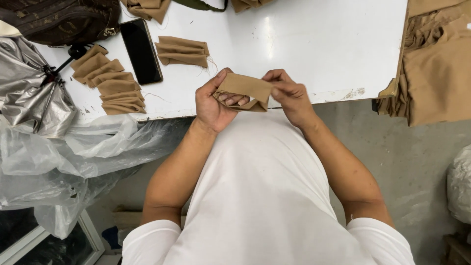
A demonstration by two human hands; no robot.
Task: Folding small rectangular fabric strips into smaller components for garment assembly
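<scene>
I see both my hands clamped on a tan fabric piece [245,88] just off the table's near edge [333,95]: left hand [212,105] cradles it, right hand [289,95] pinches its right end, long axis left-right.

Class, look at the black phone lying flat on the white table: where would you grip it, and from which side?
Probably by its two long edges, coming from above. The phone lies flat on the table, its long sides bare, with tan cloth pieces close on one side, so a pinch across its narrow width fits best.
</scene>
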